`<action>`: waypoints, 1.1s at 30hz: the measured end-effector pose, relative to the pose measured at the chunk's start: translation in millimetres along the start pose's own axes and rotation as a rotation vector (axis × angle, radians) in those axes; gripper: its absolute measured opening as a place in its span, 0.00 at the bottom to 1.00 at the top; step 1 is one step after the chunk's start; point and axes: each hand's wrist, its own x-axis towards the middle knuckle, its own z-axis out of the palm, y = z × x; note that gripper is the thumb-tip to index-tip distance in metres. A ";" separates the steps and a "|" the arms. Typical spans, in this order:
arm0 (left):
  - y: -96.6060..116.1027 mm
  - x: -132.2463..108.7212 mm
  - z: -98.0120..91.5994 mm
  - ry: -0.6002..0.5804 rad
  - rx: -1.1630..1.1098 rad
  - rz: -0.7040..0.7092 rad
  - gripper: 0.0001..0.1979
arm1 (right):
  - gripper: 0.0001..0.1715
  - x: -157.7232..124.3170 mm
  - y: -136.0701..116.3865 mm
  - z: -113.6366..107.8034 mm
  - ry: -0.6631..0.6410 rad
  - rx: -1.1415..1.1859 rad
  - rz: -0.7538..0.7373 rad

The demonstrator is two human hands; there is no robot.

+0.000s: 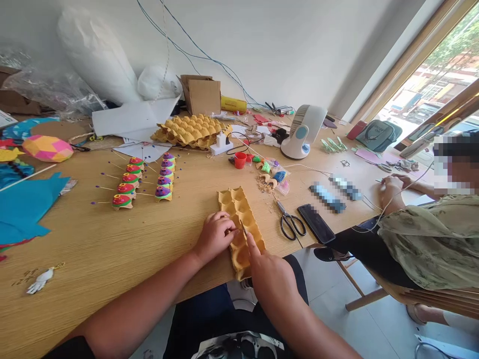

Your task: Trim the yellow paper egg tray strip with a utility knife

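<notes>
In front of me a strip of yellow egg tray [247, 219], two cups wide, lies lengthwise at the table's front edge. My left hand [216, 233] is on its left side, with curled fingers gripping the edge and pressing it down. My right hand [275, 279] is closed around a knife, its index finger stretched along the back. The thin dark blade [243, 228] touches the strip's middle ridge, close to my left fingertips; the knife's handle is hidden in my palm. Black-handled scissors [290, 222] lie to the right of the strip.
A phone [316, 223] lies by the scissors. Painted egg-tray caterpillars [127, 183] stand left, with stacked egg trays [192, 130] behind. A red cup [240, 160], clay packets [279, 177] and a white fan [304, 130] are farther back. Another person [422, 224] sits at the right.
</notes>
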 end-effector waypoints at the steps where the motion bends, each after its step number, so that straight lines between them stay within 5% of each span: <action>1: 0.9 -0.5 -0.2 -0.002 0.000 0.006 0.08 | 0.48 -1.2 0.6 0.6 -0.004 -0.004 0.003; 11: -1.6 -0.4 -0.3 0.051 0.019 0.038 0.09 | 0.43 8.2 -0.3 7.3 0.039 0.051 0.011; 17: -7.8 5.2 -8.4 0.258 -0.058 0.097 0.04 | 0.37 4.6 2.9 6.2 0.056 0.092 0.014; 27: -20.5 6.1 -2.5 0.156 0.012 -0.015 0.04 | 0.34 -7.2 13.9 -2.6 0.057 0.185 0.008; 33: -18.0 8.7 -6.6 0.120 0.054 -0.082 0.06 | 0.34 10.1 9.5 -11.5 0.154 0.178 0.035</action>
